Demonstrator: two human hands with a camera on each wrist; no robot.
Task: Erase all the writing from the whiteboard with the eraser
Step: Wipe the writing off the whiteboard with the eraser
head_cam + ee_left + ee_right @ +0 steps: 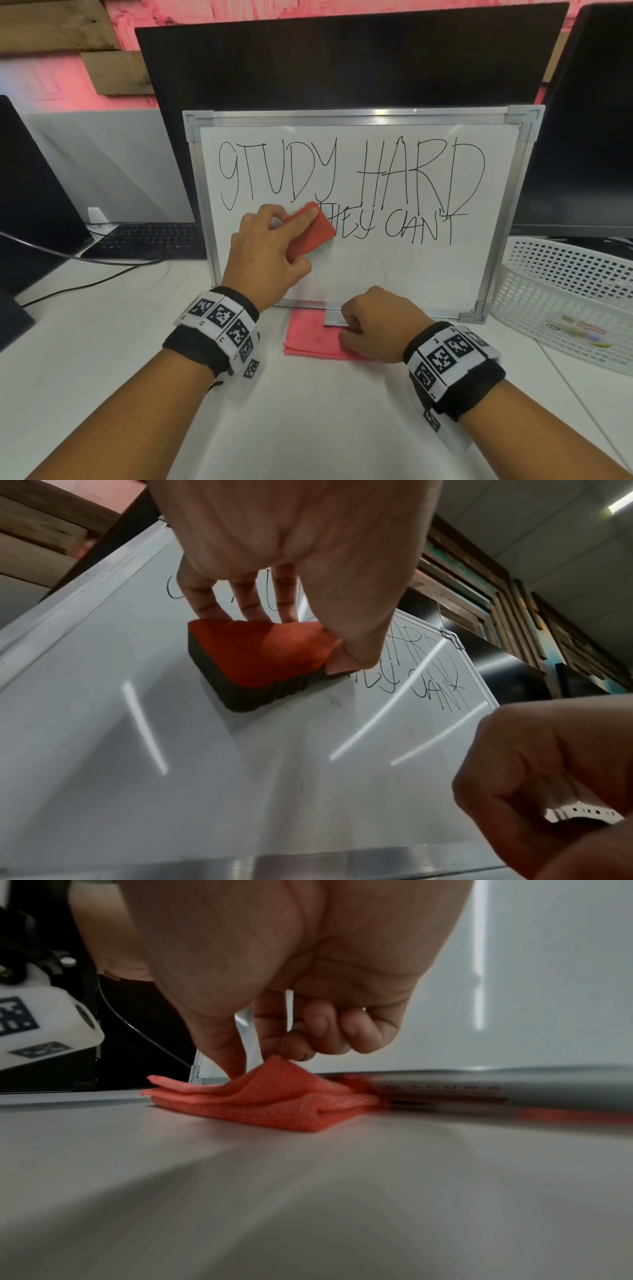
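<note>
a: what's written on the whiteboard point(394, 270)?
b: black marker, top line reads "study hard", the s drawn like a 9; below it "they can't", with the first letter half under the eraser point(310, 230); the lower half of the board is wiped, only faint smudges there

a: and where's the eraser?
b: flat against the board, left of centre, just under "study"; red top, dark pad; the left hand point(265, 255) grips it, fingers over the top edge, thumb on the lower side

a: the right hand point(376, 325)?
b: curled at the board's bottom edge, thumb and fingertips pinching up a fold of the pink cloth point(310, 337) that lies on the white table point(308, 428), partly beneath the board's frame

a: any other labels?
b: square black-and-white codes on both wristbands; a white mesh basket point(561, 291) at right holds a printed label, too blurred to read
</note>
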